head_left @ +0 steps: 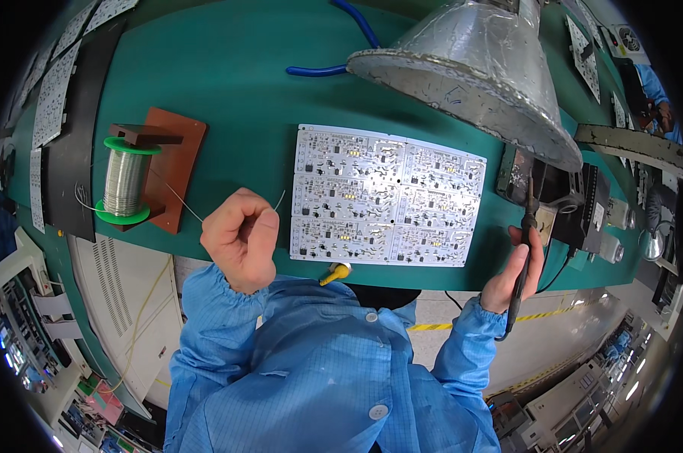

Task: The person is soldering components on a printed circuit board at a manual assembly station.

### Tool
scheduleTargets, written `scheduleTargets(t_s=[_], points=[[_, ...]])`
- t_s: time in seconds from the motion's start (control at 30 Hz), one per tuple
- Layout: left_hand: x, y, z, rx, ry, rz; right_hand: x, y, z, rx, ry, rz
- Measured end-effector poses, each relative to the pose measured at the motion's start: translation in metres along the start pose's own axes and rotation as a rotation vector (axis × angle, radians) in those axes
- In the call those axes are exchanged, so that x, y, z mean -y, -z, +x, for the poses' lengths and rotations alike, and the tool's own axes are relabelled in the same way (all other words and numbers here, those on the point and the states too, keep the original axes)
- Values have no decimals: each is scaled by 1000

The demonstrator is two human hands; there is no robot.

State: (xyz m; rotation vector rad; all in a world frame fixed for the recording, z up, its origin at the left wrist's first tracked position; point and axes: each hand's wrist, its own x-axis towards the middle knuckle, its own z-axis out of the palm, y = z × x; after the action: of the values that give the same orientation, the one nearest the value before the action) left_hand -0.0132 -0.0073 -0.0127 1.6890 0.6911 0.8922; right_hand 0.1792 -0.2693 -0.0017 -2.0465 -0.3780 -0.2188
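Observation:
My left hand (243,235) is closed around a thin solder wire (177,195), whose short free end sticks out past the fingers. The wire runs back to a solder spool (125,181) with green flanges on a brown stand (181,181). In my right hand (513,273) is a black soldering iron (524,264), its tip raised beside the soldering stand (515,175) under the metal hood. Between my hands lies a white panel of circuit boards (386,198) with small parts on it, touched by neither hand.
A large metal fume hood (470,75) hangs over the far right, a blue cable (360,30) behind it. Black boxes (583,208) and glass jars (617,230) stand at right. More circuit boards (54,98) rest on a black strip at left. A yellow plug (337,273) sits at the table's front edge.

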Motion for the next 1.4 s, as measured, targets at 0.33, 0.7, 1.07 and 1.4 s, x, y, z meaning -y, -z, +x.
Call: scheduleTargets(t_s=[0.33,0.7,1.07,1.4], points=[[-4,-3,-1,-5,30,-2,0,-1,-3,-67,57,-17],[-11,-5,-1,-125,173,126,0,-3,-3,-62,83,-38],[-5,-8,-3,-106,89,189,-1,-3,0,-28,-32,52],[-4,-7,18,-156,116,160,8,-22,-4,27,17,184]])
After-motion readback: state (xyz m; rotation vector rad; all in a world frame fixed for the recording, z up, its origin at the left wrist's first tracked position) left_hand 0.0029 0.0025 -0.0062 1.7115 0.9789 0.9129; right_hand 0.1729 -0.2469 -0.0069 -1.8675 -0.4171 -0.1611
